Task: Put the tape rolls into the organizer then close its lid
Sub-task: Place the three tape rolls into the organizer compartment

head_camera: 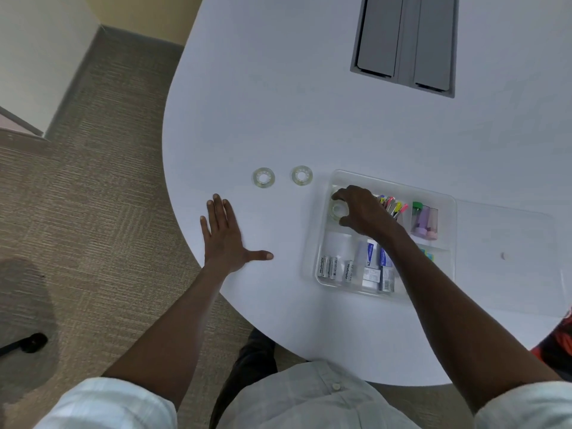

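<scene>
Two clear tape rolls lie flat on the white table: one (263,177) on the left and one (302,175) just right of it. A third tape roll (338,209) is in the far-left compartment of the clear plastic organizer (322,258), and my right hand (362,209) has its fingers curled around it. The organizer's clear lid (507,258) lies open flat to the right. My left hand (227,239) rests palm down on the table, fingers spread, below the two loose rolls and apart from them.
The organizer also holds batteries (335,267), small boxes (376,267), coloured clips (394,205) and a small case (424,219). A grey cable hatch (405,41) is set into the table at the back. The table's curved edge runs close to my left hand; carpet lies beyond.
</scene>
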{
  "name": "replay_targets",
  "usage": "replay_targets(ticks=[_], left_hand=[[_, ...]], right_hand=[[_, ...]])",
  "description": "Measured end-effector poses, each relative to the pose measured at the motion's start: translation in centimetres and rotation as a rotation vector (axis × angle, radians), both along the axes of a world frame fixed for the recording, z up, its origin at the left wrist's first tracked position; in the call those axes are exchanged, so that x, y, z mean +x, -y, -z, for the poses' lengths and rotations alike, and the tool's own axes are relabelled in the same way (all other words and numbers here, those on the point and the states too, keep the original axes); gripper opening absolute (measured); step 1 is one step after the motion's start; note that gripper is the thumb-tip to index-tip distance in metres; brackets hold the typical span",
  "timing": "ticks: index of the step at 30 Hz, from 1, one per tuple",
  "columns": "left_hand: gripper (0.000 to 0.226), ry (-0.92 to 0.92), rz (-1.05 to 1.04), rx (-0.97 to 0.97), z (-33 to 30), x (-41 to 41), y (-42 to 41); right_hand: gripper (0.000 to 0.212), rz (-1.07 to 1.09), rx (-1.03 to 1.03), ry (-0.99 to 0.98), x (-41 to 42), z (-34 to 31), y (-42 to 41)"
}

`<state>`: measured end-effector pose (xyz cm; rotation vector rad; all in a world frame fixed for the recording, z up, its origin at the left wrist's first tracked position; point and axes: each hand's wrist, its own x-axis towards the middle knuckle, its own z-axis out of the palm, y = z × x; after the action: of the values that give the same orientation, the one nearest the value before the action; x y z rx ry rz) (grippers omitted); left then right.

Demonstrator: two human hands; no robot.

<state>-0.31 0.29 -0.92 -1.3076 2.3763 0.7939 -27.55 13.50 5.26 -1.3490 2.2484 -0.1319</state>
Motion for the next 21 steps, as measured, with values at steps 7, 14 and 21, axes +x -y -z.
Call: replay_targets(ticks=[7, 14, 21], left_hand=[[0.168, -0.005, 0.001, -0.006, -0.03, 0.04, -0.07], [0.168, 0.000, 0.001, -0.005, -0.09, 0.03, -0.08], [0.168, -0.008, -0.001, -0.005, -0.01, 0.05, -0.04]], right_hand=[[0.055, -0.022, 0.061, 0.067, -0.28, -0.32, 0.52], [0.047, 0.121, -0.029, 0.128, -0.87, 0.10, -0.12], [0.035, 0.237, -0.197, 0.018, -0.50, -0.21, 0.46]])
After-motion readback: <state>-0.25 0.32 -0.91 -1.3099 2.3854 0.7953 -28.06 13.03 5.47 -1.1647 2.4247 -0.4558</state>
